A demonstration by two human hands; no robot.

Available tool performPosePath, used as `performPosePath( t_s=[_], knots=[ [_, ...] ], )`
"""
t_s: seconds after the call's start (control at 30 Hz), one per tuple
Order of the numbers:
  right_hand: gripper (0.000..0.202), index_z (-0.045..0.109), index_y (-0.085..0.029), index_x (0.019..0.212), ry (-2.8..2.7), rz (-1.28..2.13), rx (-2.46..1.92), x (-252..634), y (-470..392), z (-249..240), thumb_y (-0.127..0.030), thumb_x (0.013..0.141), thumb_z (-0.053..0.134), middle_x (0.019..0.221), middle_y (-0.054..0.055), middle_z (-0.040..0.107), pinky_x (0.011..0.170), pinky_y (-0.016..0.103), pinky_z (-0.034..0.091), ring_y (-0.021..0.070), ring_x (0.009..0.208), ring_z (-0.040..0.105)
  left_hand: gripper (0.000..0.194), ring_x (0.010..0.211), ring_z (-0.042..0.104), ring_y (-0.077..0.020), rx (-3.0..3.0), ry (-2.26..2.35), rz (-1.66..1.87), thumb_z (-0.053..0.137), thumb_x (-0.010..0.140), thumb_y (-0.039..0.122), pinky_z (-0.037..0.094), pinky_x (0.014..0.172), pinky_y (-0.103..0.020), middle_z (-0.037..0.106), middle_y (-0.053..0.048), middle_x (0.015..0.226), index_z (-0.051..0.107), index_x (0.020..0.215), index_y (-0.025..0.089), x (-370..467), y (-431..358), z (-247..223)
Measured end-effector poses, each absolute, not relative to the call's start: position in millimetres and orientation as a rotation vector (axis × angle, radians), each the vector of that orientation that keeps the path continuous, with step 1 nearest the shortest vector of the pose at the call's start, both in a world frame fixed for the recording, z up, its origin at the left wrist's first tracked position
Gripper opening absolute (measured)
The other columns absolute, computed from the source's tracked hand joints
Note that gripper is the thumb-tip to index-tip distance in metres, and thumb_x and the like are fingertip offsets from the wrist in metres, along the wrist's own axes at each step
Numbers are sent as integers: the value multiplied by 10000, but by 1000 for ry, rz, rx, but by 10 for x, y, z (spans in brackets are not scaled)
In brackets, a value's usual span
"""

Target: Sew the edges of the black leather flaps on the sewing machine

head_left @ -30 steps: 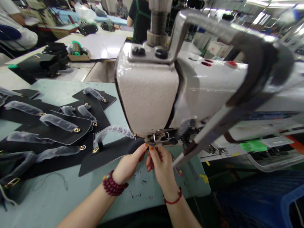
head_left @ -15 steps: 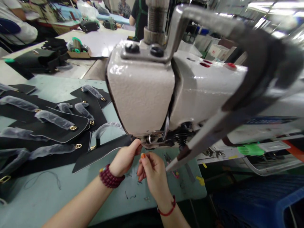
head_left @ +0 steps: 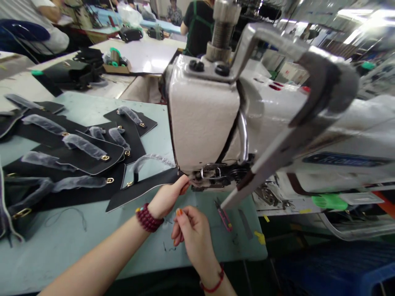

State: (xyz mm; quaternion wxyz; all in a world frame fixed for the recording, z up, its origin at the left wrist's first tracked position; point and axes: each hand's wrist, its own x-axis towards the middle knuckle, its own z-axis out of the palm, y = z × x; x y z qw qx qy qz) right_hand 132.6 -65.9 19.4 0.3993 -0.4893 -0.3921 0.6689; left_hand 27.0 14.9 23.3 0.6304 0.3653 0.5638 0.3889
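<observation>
A sewing machine (head_left: 203, 119) fills the middle of the view. My left hand (head_left: 169, 197) is closed just under its head, fingertips at the needle area, where the metal parts hide what they may grip. Lower and to the right, my right hand (head_left: 194, 230) has its thumb pressed to curled fingers; anything pinched there is too small to make out. A black panel with a pale edge (head_left: 138, 193) lies behind my left hand, its end reaching under the machine head. Pink-handled thread snips (head_left: 222, 214) rest on the table right of my right hand.
Several black panels (head_left: 92, 158) with plastic-wrapped handles and gold buckles overlap at left on the green table (head_left: 92, 255). A slanted metal arm (head_left: 271, 152) crosses the front right. Thread scraps (head_left: 169, 248) lie near my hands. Other people (head_left: 197, 28) are at far tables.
My right hand has dropped slightly and drawn away from my left, widening the gap. My left hand stays by the needle area. The camera view has shifted, so the machine appears farther right.
</observation>
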Motion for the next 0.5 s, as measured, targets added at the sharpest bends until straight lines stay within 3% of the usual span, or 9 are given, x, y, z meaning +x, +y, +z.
performPosePath(
  t_s=[0.3,0.5],
  knots=[
    [473,544,-152,757,-983,1707,-1253,1344,-733,182,-603,897,569,509,-34,551,398,127,368,53,379,486,390,556,297,-116,750,1259,1085,652,713,453,308,543,-253,354,55,552,388,535,229,402,124,201],
    [468,555,-145,766,-986,1712,-1238,1373,-761,174,-590,912,562,515,-26,560,404,124,364,50,387,491,360,555,308,-124,898,1384,1066,535,812,449,312,522,-255,358,39,567,417,555,225,436,75,291]
  ],
)
